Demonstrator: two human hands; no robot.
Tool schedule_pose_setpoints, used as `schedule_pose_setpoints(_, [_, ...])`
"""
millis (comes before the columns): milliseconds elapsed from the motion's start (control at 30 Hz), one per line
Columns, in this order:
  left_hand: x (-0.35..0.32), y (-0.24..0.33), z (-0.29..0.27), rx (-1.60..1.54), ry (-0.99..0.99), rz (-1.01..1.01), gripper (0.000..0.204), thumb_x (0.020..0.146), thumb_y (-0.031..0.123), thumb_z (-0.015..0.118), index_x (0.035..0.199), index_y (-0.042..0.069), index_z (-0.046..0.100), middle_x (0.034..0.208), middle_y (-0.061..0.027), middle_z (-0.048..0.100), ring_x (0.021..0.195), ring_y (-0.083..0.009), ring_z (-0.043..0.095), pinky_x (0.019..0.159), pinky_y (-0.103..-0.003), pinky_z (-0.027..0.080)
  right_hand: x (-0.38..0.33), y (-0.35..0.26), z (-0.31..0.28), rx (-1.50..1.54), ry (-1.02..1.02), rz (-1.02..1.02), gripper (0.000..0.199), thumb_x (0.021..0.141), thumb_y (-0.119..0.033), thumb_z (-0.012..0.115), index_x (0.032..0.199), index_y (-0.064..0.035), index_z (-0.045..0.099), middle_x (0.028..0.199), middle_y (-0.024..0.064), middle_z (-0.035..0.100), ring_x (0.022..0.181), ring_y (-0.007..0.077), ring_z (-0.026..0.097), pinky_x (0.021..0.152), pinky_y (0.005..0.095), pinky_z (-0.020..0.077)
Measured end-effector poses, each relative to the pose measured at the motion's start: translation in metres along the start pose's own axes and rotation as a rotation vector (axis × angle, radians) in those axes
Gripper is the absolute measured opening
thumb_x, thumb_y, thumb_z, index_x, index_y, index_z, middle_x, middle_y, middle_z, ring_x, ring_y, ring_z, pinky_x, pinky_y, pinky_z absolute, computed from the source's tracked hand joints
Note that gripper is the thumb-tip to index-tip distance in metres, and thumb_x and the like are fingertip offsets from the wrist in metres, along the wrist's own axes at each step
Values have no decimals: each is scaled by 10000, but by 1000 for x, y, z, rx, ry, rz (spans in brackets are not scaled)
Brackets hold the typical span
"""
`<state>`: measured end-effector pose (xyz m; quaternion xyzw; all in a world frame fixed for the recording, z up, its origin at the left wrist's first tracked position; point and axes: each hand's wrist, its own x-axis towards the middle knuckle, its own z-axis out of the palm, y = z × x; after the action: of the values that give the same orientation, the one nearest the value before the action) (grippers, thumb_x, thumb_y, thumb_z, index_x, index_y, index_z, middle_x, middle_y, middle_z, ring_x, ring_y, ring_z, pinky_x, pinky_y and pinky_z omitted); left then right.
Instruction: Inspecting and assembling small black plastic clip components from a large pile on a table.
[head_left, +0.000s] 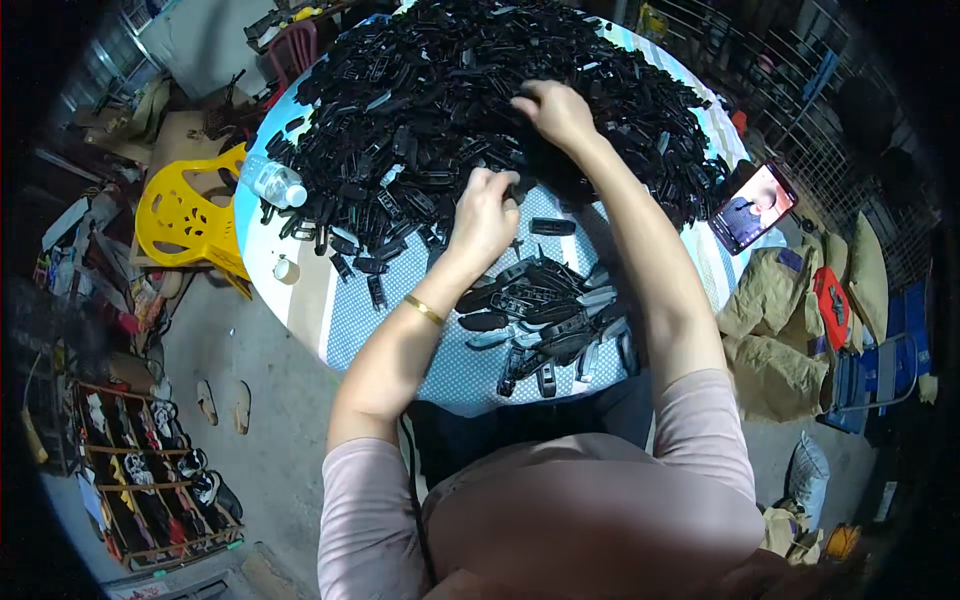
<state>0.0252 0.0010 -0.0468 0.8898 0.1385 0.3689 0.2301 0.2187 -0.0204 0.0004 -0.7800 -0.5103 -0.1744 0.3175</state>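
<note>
A large heap of small, long black plastic parts (430, 110) covers the far half of the round table. My right hand (562, 115) is over the heap with its fingers bent down into it; what the fingertips grip is hidden. Lower and to the left, my left hand (486, 215) is closed at the heap's near edge, thumb against fingers. A dark bit shows by its fingertips, too small to name. A smaller pile of similar black parts (550, 310) lies between my forearms, near the table's front edge. One single black part (553, 227) lies just beyond that pile.
The table wears a patterned cloth (400, 290). A clear plastic bottle (278, 184) lies at the left, with a small cup (286, 270) below it. A lit phone (755, 208) leans at the right edge. A yellow chair (190, 215), shoe rack (150, 480) and brown sacks (780, 330) stand around.
</note>
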Motion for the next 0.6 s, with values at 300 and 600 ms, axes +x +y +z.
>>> schedule_pose_setpoints(300, [13,0,-28,-736,-119,-487,210,788,42,642,989,-2,600,776,-2,582,617,-44,515,551,-162,418,-9,-10,-25,-125,18,195,361,721,-234,626,1047,-79,618,894,169,649,877,310,621,756,399,500])
schedule_pose_setpoints(600, [13,11,-38,-1227,-170,-567,368,800,-7,597,1156,-46,514,882,-86,623,705,-132,622,677,-218,521,-79,-37,-79,1206,-305,359,510,784,-132,681,1229,-29,455,818,38,567,691,126,598,596,259,529])
